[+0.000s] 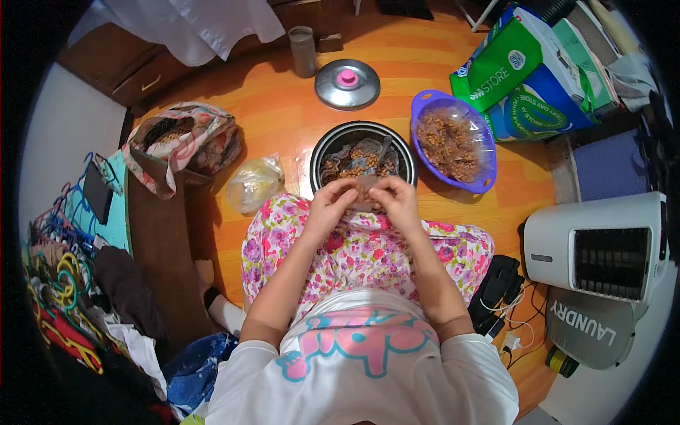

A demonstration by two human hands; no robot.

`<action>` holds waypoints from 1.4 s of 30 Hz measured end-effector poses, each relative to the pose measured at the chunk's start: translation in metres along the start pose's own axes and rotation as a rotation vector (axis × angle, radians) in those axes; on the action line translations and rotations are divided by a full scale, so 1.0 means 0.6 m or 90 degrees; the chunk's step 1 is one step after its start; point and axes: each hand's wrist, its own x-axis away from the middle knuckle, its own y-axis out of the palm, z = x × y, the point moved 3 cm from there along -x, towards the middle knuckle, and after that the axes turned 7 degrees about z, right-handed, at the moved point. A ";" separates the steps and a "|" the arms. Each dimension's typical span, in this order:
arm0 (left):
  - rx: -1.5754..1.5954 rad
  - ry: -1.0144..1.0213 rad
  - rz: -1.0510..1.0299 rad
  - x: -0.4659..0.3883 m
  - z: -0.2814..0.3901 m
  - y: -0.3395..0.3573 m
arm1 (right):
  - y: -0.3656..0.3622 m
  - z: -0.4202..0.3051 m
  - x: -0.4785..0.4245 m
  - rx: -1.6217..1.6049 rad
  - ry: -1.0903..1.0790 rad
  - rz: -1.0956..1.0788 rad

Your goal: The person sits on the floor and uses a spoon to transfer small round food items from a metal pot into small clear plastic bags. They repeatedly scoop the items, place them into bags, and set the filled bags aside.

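Observation:
Between them, my left hand and my right hand pinch a small clear plastic bag by its top, above my lap. Brown pieces, perhaps nuts, show inside it; its lower part is partly hidden by my fingers. Just beyond my hands stands a dark round pot with a metal rim. Bunched plastic and loose brown nuts lie in the pot. To its right, a purple plastic basket with handles holds several clear bags of brown nuts.
A metal lid with a pink knob lies beyond the pot, near a grey tumbler. On the left are a tied plastic bag and a patterned cloth bag. A green and blue shopping bag and a white air cooler stand right.

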 end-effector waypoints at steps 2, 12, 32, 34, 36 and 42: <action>0.031 0.012 0.036 0.008 0.017 0.002 | -0.042 -0.022 -0.025 -0.004 -0.015 0.068; -0.383 0.285 0.228 0.017 -0.027 -0.051 | -0.373 -0.062 -0.127 0.036 -0.216 0.566; -0.372 0.163 0.279 -0.026 -0.060 -0.068 | -0.262 0.032 -0.225 0.511 -0.174 0.357; -0.246 0.067 0.301 -0.033 -0.080 -0.084 | -0.249 0.015 -0.212 0.541 -0.147 0.336; -0.170 0.015 0.269 -0.039 -0.090 -0.094 | -0.245 0.002 -0.193 0.511 -0.110 0.334; -0.005 -0.209 0.156 -0.045 -0.090 -0.095 | -0.299 0.031 -0.103 0.303 -0.163 0.439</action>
